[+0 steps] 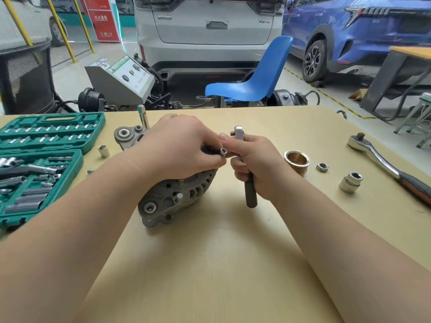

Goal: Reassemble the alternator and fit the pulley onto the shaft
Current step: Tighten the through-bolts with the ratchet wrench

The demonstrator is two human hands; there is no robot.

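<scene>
The grey alternator (pixel 173 197) lies on the tan table (pixel 210 264) at the middle, partly covered by my left hand (pixel 177 148). That hand pinches a small silver socket (pixel 223 152) at its fingertips, just above the alternator. My right hand (pixel 254 164) grips a small ratchet (pixel 249 192) upright, its head (pixel 238 132) sticking out above my fingers, right beside the socket. The brass-coloured pulley (pixel 296 160) stands on the table to the right, with a nut (pixel 322 167) next to it.
An open green socket set (pixel 44 157) fills the left of the table. A loose socket (pixel 103 151) and an extension bar (pixel 143 116) sit near it. A large socket (pixel 351 182) and a big ratchet (pixel 387 165) lie at the right. Beyond the table stand a blue chair (pixel 256 75) and parked cars.
</scene>
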